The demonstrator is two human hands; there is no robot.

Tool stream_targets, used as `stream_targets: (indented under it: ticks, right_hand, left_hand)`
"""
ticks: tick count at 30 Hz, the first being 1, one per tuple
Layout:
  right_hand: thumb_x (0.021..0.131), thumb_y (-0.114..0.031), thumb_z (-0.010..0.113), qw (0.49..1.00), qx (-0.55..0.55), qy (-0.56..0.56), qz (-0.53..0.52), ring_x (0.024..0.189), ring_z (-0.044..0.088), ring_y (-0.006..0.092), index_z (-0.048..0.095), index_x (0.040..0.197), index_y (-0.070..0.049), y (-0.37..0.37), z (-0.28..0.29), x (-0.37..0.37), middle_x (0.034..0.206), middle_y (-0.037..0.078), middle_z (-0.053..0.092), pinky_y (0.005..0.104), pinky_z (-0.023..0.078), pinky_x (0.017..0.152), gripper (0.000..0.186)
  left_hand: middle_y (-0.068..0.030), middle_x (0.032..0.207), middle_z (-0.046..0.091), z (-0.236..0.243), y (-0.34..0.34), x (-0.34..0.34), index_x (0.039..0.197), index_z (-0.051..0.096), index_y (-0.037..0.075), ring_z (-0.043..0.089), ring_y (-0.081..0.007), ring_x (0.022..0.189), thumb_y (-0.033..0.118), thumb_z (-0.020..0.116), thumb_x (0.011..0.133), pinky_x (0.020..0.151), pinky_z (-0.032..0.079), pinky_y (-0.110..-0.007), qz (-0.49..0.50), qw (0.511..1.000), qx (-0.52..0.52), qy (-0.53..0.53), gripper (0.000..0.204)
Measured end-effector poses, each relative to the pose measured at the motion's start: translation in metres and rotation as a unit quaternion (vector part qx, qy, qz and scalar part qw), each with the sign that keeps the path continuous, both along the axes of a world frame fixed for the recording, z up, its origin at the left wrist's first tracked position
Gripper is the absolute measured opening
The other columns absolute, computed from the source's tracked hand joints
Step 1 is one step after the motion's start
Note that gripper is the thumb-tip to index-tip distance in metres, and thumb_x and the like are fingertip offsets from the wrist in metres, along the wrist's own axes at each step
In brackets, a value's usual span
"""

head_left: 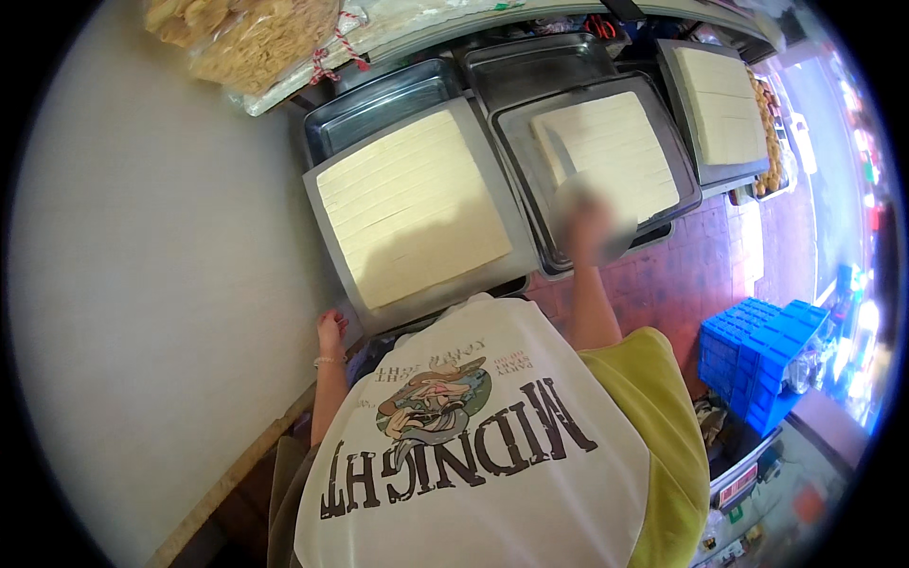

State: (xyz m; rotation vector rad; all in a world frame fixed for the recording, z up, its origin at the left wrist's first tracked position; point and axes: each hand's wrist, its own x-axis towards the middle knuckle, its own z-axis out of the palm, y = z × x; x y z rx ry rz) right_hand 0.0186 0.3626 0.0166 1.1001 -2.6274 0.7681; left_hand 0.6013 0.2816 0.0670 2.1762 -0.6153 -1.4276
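My right hand (589, 222), smeared by a blur, reaches over the near edge of the middle metal tray (517, 142). It is closed on what looks like a knife, whose grey blade (559, 151) lies against the left side of a pale tofu slab (615, 142); the handle is hidden. Parallel cut lines cross this slab. A larger scored slab of tofu (407, 189) lies on the left board (502, 204), under my shadow. By that board's near left corner is my left hand (331, 329), fingers curled; I cannot make out what they hold.
Another tofu slab (722, 104) lies at the far right, beside a tray of brown pieces (767, 133). An empty metal tray (379, 109) sits behind the left board. A tied bag of tan food (251, 43) rests above. A blue crate (748, 355) stands right; a pale wall (170, 284) bounds the left.
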Motion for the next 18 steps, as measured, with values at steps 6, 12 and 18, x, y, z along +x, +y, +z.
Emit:
stream_targets:
  ticks: [6, 12, 18]
  right_hand:
    - [0.089, -0.018, 0.065, 0.995, -0.076, 0.048, 0.035, 0.098, 0.052, 0.034, 0.063, 0.106, -0.005, -0.008, 0.011, 0.001, 0.106, 0.013, 0.059, 0.0442, 0.042, 0.084, 0.021]
    - [0.092, -0.013, 0.062, 0.982, -0.17, 0.045, 0.072, 0.099, 0.053, 0.0338, 0.061, 0.108, 0.001, -0.005, 0.069, 0.035, 0.103, 0.016, 0.06, 0.0422, 0.043, 0.085, 0.022]
    - [0.102, -0.021, 0.049, 0.955, -0.217, -0.131, 0.156, 0.076, 0.054, 0.0128, 0.056, 0.112, 0.003, -0.002, 0.133, 0.123, 0.087, 0.007, 0.061, 0.0269, 0.044, 0.072, 0.027]
  left_hand:
    - [-0.0042, 0.089, 0.061, -0.013, 0.011, 0.023, 0.107, 0.059, 0.006, 0.06, -0.0146, 0.074, 0.026, 0.055, 0.092, 0.062, 0.047, -0.029, 0.017, 0.999, -0.003, 0.031, 0.025]
    - [-0.0045, 0.09, 0.061, -0.008, -0.006, -0.01, 0.107, 0.061, 0.004, 0.058, -0.0136, 0.078, 0.017, 0.055, 0.096, 0.072, 0.048, -0.028, -0.081, 0.98, -0.178, -0.034, 0.019]
    - [-0.0205, 0.118, 0.059, 0.027, -0.04, -0.071, 0.121, 0.057, 0.001, 0.055, -0.0365, 0.112, 0.018, 0.052, 0.095, 0.098, 0.042, -0.042, -0.254, 0.872, -0.379, -0.179, 0.032]
